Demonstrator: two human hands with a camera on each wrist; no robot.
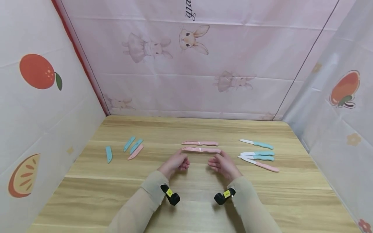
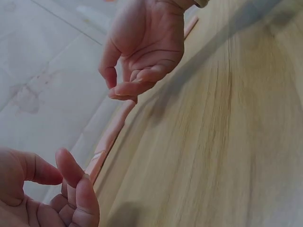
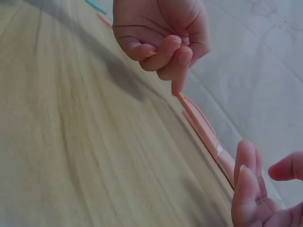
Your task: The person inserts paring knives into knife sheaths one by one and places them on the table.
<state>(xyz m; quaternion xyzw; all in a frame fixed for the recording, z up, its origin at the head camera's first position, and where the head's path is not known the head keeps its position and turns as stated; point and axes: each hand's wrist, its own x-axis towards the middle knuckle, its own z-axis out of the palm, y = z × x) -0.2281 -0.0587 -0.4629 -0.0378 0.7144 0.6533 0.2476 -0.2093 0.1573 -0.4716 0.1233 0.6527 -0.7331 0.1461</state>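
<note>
Two pink knives in pink sheaths lie side by side at the table's middle, handles to the right in the head view. The nearer sheathed knife [image 1: 210, 150] lies between my two hands. My left hand [image 1: 175, 164] touches its sheath tip with the index finger, which the right wrist view shows. At the handle end, my right hand [image 1: 224, 166] touches with its fingertips; the other fingers are loosely bent. Neither hand wraps around the knife. The farther sheathed knife [image 1: 209, 143] lies just beyond, untouched.
On the left lie loose sheaths: a blue sheath [image 1: 108, 154] apart, two more blue ones, and a pink sheath [image 1: 135, 152]. To the right, unsheathed white-bladed knives lie, several with blue handles [image 1: 263, 145] and one with a pink handle [image 1: 267, 166]. Printed curtains [image 1: 175, 97] border the table.
</note>
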